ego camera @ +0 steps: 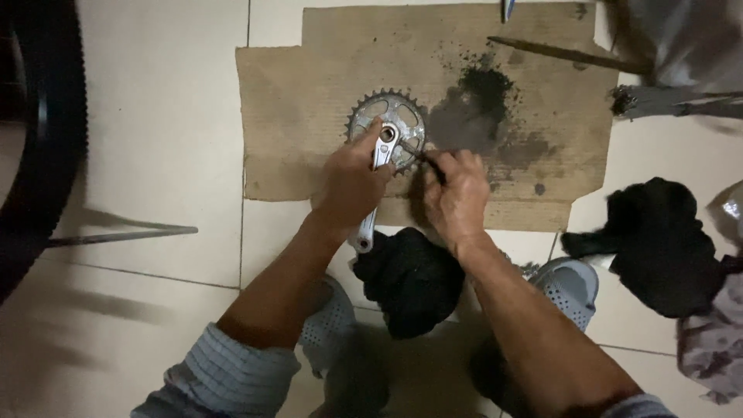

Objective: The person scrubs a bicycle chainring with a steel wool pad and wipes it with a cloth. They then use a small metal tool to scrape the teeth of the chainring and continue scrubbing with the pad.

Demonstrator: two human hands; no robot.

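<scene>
A silver bicycle crank with its toothed chainring [404, 116] lies on a piece of brown cardboard [294, 101] on the tiled floor. My left hand [352, 182] presses down on the crank arm [365, 229], with the thumb near the centre hole. My right hand [458, 192] grips a thin dark tool [416, 152] whose tip touches the chainring near its hub. A dark grease stain [484, 89] spreads over the cardboard just right of the chainring.
A black rag [410, 279] lies between my grey shoes [569, 282]. Another black cloth [658, 240] sits at right. A bicycle tyre [42, 131] stands at left, with a thin metal rod [124, 234] on the floor. A long tool [565, 54] rests on the cardboard's far right.
</scene>
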